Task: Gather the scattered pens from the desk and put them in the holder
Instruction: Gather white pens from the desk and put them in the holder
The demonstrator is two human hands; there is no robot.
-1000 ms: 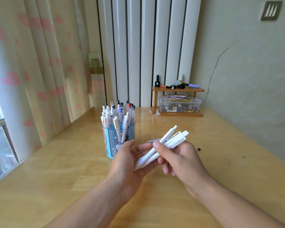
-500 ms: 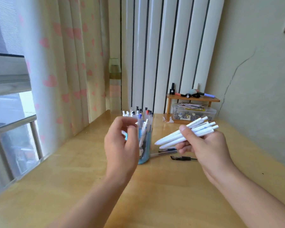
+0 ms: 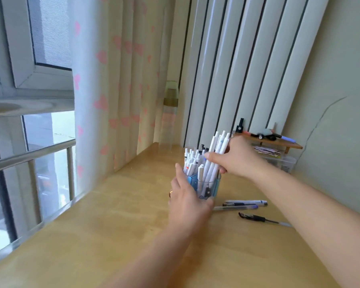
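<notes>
Bundle of white pens going tip-down into the holder; three loose pens left on the tabletop.

Left to right: left hand (image 3: 187, 199) wraps the near-left side of the blue holder (image 3: 213, 187), fingers curled on its wall, steadying it (holder already crowded with upright pens). Right hand (image 3: 235, 156) has fingers closed around the white pen bundle (image 3: 213, 157), long axis near-vertical, leaning right, lower ends already inside the rim. Next move looks like straight down and release. Loose pens (image 3: 245, 204) lie flat just right of the holder's base, long axes left-right, with a black-grip pen (image 3: 258, 218) nearer the camera; the right hand is the nearer one for them.
</notes>
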